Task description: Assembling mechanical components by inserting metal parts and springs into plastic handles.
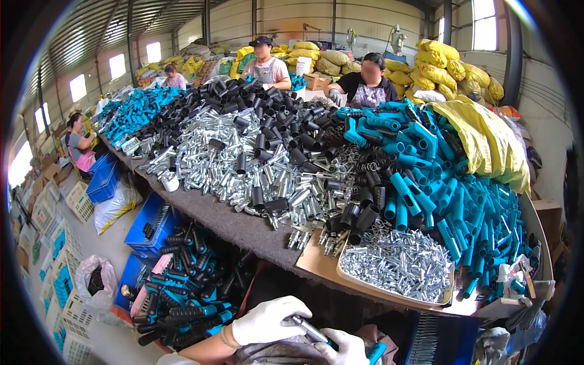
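left hand (272, 321): gloved, fingers closed on upper end of the silver shaft (312, 331)
right hand (345, 349): gloved, fingers curled round its lower end
silver shaft: between both hands, bottom of my feed; I'd bet stiff, slick, kinda hefty, so I'd take it mid-barrel
teal handle (376, 352): beside right hand, can't tell if joined; probably light plastic

There is one left hand (271, 322), one right hand (345, 349), one metal rod (313, 330), one tabletop (249, 234), one shallow tray (450, 291) and four other people (368, 91). Turquoise sleeves (459, 204), black tubes (241, 163) and silver fittings (207, 152) are too many to count.
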